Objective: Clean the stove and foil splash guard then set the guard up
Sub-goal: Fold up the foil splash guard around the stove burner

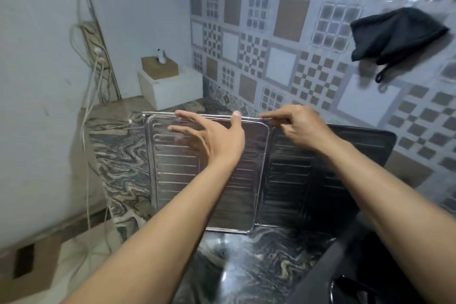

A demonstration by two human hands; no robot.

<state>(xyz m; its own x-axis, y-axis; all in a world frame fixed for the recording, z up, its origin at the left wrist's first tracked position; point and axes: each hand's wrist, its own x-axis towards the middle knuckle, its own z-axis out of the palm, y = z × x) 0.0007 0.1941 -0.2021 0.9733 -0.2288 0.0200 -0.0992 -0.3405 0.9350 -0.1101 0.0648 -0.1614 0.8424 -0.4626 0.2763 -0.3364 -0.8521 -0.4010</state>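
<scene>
The foil splash guard (177, 175) stands upright on the marble counter, its ribbed silver panels folded at an angle, the right panel looking dark. My left hand (214, 140) is spread in front of the left panel, with the thumb hooked over its top edge and the fingers apart. My right hand (301, 126) pinches the top edge where the two panels meet. The black stove (365, 266) shows only as a dark edge at the lower right.
The marble counter (261, 254) runs under the guard. A white box (170, 89) with a small bottle stands in the back corner. Cables (91, 111) hang down the left wall. A black cloth (394, 34) hangs on the tiled wall at the right.
</scene>
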